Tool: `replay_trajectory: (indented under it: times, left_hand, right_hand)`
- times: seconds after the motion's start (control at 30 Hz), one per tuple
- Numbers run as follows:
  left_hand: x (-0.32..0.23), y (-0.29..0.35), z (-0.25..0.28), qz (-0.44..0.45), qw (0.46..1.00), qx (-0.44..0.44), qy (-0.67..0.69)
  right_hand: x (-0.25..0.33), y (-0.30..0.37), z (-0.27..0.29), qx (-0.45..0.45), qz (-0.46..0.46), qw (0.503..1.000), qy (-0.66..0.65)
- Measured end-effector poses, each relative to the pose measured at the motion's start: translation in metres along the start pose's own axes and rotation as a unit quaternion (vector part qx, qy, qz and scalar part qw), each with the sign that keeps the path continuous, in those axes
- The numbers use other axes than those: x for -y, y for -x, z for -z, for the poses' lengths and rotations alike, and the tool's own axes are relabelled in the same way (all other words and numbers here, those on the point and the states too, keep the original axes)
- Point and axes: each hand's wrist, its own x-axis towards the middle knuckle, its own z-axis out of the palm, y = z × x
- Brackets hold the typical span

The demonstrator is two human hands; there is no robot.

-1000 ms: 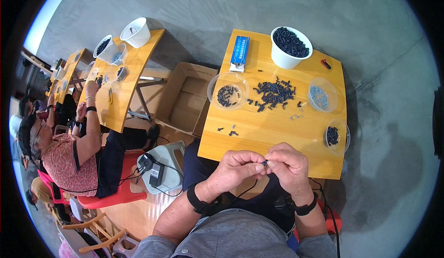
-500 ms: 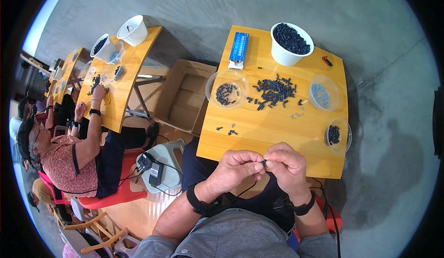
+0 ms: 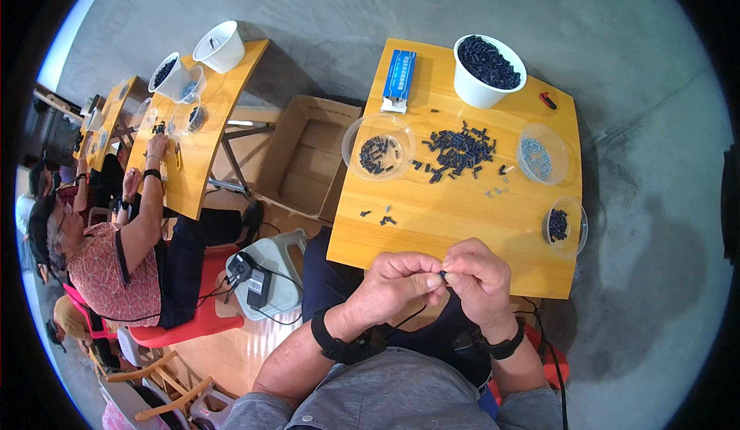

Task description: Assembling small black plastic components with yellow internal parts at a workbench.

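Observation:
Over the near edge of the wooden table (image 3: 455,218), my left hand (image 3: 393,285) and my right hand (image 3: 479,280) meet fingertip to fingertip. Both are closed in a pinch on one small black plastic piece (image 3: 442,274), mostly hidden by the fingers. Beyond them lies a loose pile of similar black pieces (image 3: 459,152). A few separate black pieces (image 3: 387,220) lie nearer, left of the middle. Some small silvery bits (image 3: 497,192), perhaps screws, are right of the pile.
Clear tubs hold black pieces (image 3: 378,156), silvery screws (image 3: 535,159) and more black pieces (image 3: 557,225). At the back stand a blue box (image 3: 399,75), a full white bucket (image 3: 472,93) and a red-black tool (image 3: 547,101). Left are a cardboard box (image 3: 308,156), a stool (image 3: 287,253) and a co-worker (image 3: 108,268).
My hands keep their pinch on the black piece, with barely any shift. At the left table, the co-worker's far hand has moved slightly toward the left.

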Motion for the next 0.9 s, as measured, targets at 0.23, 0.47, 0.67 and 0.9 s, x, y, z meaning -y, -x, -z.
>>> replay_trajectory:
  times: [0.23,0.47,0.67,0.9]
  left_hand:
    - [0.000,-0.002,-0.003,0.001,1.000,-0.009,0.021]
    - [-0.006,-0.006,-0.004,0.030,0.999,-0.013,-0.031]
    - [-0.007,0.000,-0.007,0.040,0.999,-0.030,-0.013]
    - [-0.009,0.012,-0.016,0.059,0.998,-0.032,-0.017]
  right_hand:
    - [0.004,0.003,-0.003,-0.012,-0.033,0.999,-0.039]
    - [-0.012,0.004,0.008,0.009,-0.015,0.998,-0.064]
    - [-0.014,0.006,0.003,0.005,-0.046,0.987,-0.154]
    - [-0.007,0.016,0.000,0.017,-0.056,0.972,-0.225]
